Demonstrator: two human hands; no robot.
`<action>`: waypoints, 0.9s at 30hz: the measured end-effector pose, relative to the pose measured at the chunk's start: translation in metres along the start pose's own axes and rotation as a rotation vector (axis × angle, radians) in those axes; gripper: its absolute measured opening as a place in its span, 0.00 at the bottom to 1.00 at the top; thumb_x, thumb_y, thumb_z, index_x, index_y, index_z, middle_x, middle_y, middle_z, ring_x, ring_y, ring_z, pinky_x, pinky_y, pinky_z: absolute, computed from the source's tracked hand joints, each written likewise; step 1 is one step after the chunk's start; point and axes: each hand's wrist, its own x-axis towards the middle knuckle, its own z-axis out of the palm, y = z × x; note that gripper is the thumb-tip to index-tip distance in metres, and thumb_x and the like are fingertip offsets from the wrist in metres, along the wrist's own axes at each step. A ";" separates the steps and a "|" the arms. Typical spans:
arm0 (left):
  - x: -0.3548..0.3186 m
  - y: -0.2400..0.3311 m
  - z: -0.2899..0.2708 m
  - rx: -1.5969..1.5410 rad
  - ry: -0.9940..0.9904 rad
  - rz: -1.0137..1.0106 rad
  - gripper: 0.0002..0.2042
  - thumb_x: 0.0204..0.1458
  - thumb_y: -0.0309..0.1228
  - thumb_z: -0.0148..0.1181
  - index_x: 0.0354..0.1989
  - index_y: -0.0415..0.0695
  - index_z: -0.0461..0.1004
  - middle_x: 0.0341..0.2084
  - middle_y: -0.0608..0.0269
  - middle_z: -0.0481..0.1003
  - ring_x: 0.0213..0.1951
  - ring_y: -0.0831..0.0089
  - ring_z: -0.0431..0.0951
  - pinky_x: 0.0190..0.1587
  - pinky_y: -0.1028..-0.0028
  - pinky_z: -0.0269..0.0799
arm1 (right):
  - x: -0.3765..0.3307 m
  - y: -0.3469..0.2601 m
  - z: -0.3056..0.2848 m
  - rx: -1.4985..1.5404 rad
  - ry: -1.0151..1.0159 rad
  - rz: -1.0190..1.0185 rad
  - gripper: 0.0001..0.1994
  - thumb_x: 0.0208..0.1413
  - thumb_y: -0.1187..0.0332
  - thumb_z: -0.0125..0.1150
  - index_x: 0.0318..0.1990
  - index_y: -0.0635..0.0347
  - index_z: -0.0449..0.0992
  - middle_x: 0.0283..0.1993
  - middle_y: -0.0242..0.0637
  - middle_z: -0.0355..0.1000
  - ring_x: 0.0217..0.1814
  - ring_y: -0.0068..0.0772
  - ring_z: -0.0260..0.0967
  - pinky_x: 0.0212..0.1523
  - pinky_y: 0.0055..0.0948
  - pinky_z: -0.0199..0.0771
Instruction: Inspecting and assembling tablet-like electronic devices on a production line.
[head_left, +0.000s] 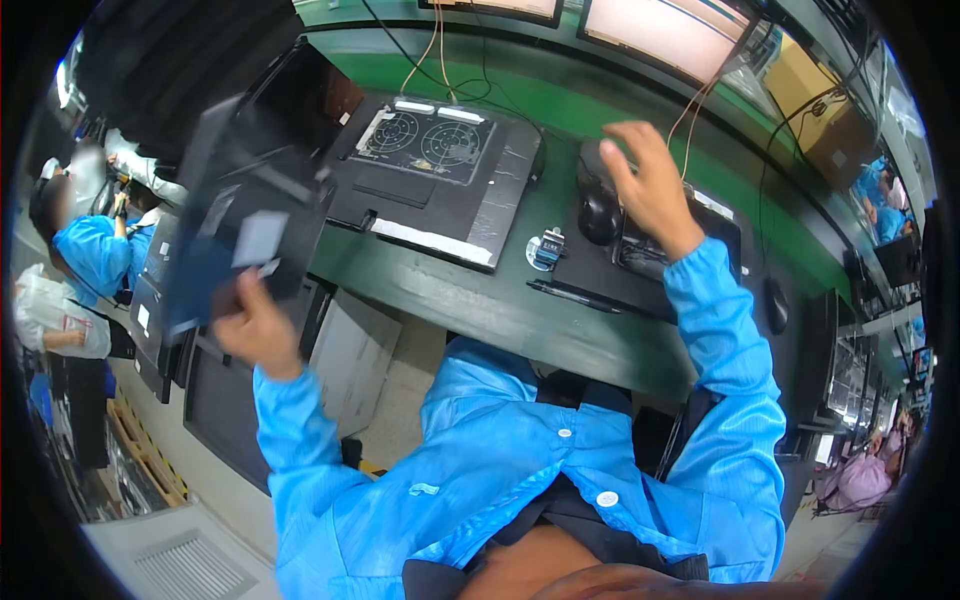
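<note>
My left hand [262,328] is closed on the lower edge of a dark flat panel [215,235], with the thumb on its face. The panel is tilted and blurred by motion, and it bears a pale label [262,238]. Over the right part of the bench, my right hand [652,180] is raised with fingers stretched out and holds nothing. Just left of that hand lies a black computer mouse [600,217]. Below the hand is a dark flat device [645,250], partly hidden by the wrist and sleeve.
A black fixture plate [408,190] with two round target patterns sits on the green bench [440,305]. Nearby are a small metal connector piece [547,248] and a black pen-like stick [572,294]. Screens [650,35] stand behind, with cables hanging. Other people [95,250] work at far left.
</note>
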 end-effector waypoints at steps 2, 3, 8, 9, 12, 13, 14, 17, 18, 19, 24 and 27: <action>0.009 -0.023 -0.054 -0.450 0.153 0.011 0.16 0.68 0.31 0.58 0.56 0.31 0.74 0.50 0.51 0.79 0.45 0.65 0.82 0.48 0.66 0.80 | -0.021 -0.004 0.005 -0.010 -0.031 -0.010 0.21 0.63 0.56 0.63 0.52 0.65 0.79 0.55 0.49 0.74 0.58 0.54 0.71 0.59 0.43 0.71; 0.010 -0.025 -0.078 -0.606 0.191 -0.126 0.17 0.68 0.32 0.58 0.57 0.31 0.73 0.50 0.52 0.78 0.45 0.65 0.82 0.48 0.67 0.79 | -0.030 -0.006 0.010 -0.043 -0.056 -0.003 0.22 0.63 0.55 0.63 0.54 0.66 0.78 0.57 0.50 0.73 0.59 0.54 0.71 0.60 0.43 0.71; 0.039 -0.190 -0.154 -0.759 0.080 -0.704 0.21 0.64 0.31 0.61 0.62 0.34 0.69 0.54 0.51 0.77 0.55 0.58 0.77 0.62 0.59 0.72 | -0.056 0.001 0.019 -0.189 -0.129 0.050 0.27 0.60 0.52 0.65 0.57 0.66 0.76 0.63 0.53 0.70 0.63 0.58 0.68 0.64 0.49 0.67; 0.041 -0.194 -0.149 -0.730 0.083 -0.796 0.21 0.64 0.31 0.61 0.62 0.33 0.69 0.54 0.50 0.77 0.55 0.56 0.77 0.62 0.58 0.72 | -0.060 0.005 0.023 -0.195 -0.133 0.063 0.28 0.59 0.51 0.66 0.57 0.66 0.76 0.63 0.54 0.69 0.63 0.59 0.68 0.64 0.49 0.67; 0.042 -0.236 -0.180 -0.744 0.022 -0.852 0.20 0.62 0.25 0.58 0.62 0.33 0.68 0.54 0.48 0.76 0.55 0.52 0.78 0.62 0.54 0.74 | -0.059 0.005 0.031 -0.128 -0.143 -0.015 0.28 0.56 0.51 0.68 0.55 0.65 0.77 0.63 0.53 0.69 0.62 0.59 0.69 0.63 0.49 0.68; 0.043 -0.246 -0.181 -0.796 -0.018 -0.852 0.20 0.62 0.23 0.56 0.62 0.32 0.67 0.55 0.47 0.76 0.56 0.52 0.78 0.62 0.53 0.74 | -0.061 0.003 0.033 -0.125 -0.103 -0.005 0.28 0.56 0.50 0.68 0.55 0.64 0.77 0.61 0.53 0.70 0.60 0.59 0.69 0.62 0.50 0.69; 0.050 -0.243 -0.176 -0.823 -0.063 -0.892 0.20 0.62 0.22 0.55 0.63 0.32 0.66 0.55 0.47 0.75 0.56 0.51 0.77 0.62 0.51 0.74 | -0.061 0.000 0.031 -0.118 -0.099 0.011 0.28 0.56 0.49 0.68 0.54 0.64 0.78 0.61 0.53 0.70 0.60 0.59 0.69 0.61 0.49 0.69; 0.066 -0.246 -0.166 -0.755 0.001 -1.000 0.23 0.59 0.19 0.55 0.64 0.33 0.65 0.56 0.49 0.74 0.56 0.52 0.78 0.62 0.50 0.73 | -0.064 -0.001 0.033 -0.108 -0.101 0.028 0.28 0.56 0.48 0.68 0.53 0.65 0.79 0.60 0.53 0.70 0.59 0.59 0.69 0.62 0.49 0.69; 0.067 -0.250 -0.160 -0.680 -0.026 -0.975 0.24 0.58 0.19 0.56 0.64 0.34 0.65 0.55 0.49 0.74 0.56 0.52 0.77 0.62 0.51 0.72 | -0.065 -0.001 0.033 -0.115 -0.088 0.025 0.28 0.56 0.48 0.68 0.53 0.64 0.79 0.61 0.53 0.70 0.59 0.59 0.69 0.62 0.49 0.69; 0.065 -0.253 -0.156 -0.606 -0.043 -0.950 0.25 0.57 0.18 0.57 0.64 0.35 0.65 0.55 0.49 0.73 0.57 0.53 0.77 0.62 0.51 0.72 | -0.065 -0.001 0.033 -0.119 -0.082 0.017 0.28 0.56 0.48 0.68 0.53 0.64 0.79 0.61 0.53 0.70 0.59 0.59 0.69 0.62 0.49 0.69; 0.034 -0.238 -0.141 0.822 0.198 -0.174 0.37 0.54 0.35 0.71 0.67 0.27 0.60 0.70 0.36 0.59 0.72 0.44 0.58 0.73 0.55 0.54 | -0.064 -0.008 0.033 -0.088 -0.115 0.062 0.29 0.56 0.48 0.68 0.55 0.63 0.78 0.61 0.53 0.69 0.62 0.59 0.67 0.64 0.51 0.67; -0.002 -0.172 -0.105 0.601 -0.175 0.047 0.42 0.53 0.42 0.71 0.71 0.32 0.59 0.73 0.34 0.54 0.75 0.40 0.50 0.76 0.51 0.43 | -0.067 -0.005 0.033 -0.097 -0.115 0.054 0.29 0.56 0.48 0.68 0.55 0.64 0.78 0.62 0.53 0.69 0.62 0.59 0.67 0.65 0.52 0.66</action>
